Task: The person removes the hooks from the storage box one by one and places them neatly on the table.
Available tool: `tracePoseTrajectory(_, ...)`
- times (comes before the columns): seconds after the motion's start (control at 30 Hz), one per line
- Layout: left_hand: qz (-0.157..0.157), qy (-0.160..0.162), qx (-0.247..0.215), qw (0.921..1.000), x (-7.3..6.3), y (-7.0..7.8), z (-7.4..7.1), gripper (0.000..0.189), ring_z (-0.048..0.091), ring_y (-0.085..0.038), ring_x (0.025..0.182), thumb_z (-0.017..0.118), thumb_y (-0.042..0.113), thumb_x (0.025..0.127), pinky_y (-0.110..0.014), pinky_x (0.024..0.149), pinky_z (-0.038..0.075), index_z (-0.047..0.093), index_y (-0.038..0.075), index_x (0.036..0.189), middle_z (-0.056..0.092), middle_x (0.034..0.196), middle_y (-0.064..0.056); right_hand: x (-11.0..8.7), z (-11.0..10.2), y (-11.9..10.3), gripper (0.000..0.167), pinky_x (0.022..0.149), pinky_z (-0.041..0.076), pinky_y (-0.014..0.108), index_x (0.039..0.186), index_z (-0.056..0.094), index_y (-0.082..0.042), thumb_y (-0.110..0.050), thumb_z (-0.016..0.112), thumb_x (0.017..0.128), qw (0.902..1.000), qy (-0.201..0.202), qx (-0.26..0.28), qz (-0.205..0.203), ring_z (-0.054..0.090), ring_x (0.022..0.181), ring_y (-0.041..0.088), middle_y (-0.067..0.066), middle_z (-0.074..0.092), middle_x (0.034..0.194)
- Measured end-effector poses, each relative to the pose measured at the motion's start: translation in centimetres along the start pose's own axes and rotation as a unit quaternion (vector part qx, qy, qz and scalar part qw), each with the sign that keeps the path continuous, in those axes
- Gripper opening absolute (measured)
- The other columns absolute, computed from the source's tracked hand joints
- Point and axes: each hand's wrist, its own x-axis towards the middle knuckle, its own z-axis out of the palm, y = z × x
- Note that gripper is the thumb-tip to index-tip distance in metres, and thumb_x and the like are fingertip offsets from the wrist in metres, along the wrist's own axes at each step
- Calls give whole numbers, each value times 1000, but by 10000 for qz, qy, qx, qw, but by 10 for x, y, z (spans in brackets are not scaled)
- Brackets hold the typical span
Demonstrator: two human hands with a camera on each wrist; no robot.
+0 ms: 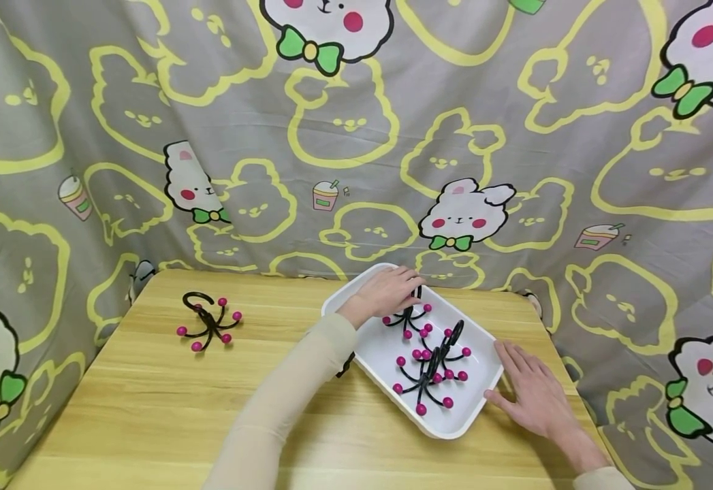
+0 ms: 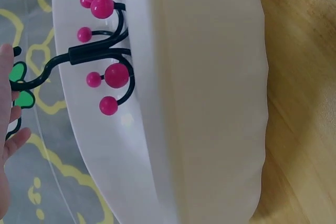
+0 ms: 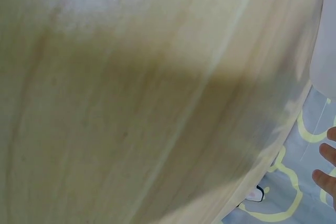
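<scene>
Inside a white tray (image 1: 381, 381) stand several black swivel hooks with curved arms and pink ball tips. My left hand (image 1: 387, 292) reaches over the tray's far side and holds the top hook of one black hanger (image 2: 89, 53); its arms and pink balls hang down at the tray. Two other hangers, one of them a front hanger (image 1: 425, 381), crowd together nearer the tray's right end. My right hand (image 1: 534, 391) lies against the tray's right edge, fingers extended and thumb apart, touching the rim. In the right wrist view only a few fingertips (image 3: 326, 153) show.
Another black hanger (image 1: 210, 327) with pink balls lies on the wooden table (image 1: 166, 408) at left. A dark piece (image 1: 345, 366) pokes out beside the left sleeve, mostly hidden. A patterned grey curtain (image 1: 356, 190) hangs behind the table and along its sides.
</scene>
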Motion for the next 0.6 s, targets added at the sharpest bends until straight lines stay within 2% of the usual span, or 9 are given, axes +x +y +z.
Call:
tracePoseTrajectory(0.3, -46, 94, 48, 9999, -4, -4, 1, 49, 60, -18, 130, 50, 48, 110, -35, 110, 53, 53, 23, 152, 64, 141, -1, 1, 1, -1, 106, 113, 42, 64, 163, 37, -6, -71, 71, 86, 10000, -6, -19, -7, 50, 144, 45, 22, 50, 160)
tracePoseTrajectory(0.6, -67, 370, -26, 9993, -8, -7, 1, 42, 61, -17, 120, 47, 50, 111, -33, 100, 56, 61, 22, 139, 66, 129, 0, 0, 1, -1, 106, 112, 42, 64, 162, 38, -6, -70, 72, 85, 10000, 76, -25, -43, 50, 143, 45, 22, 50, 159)
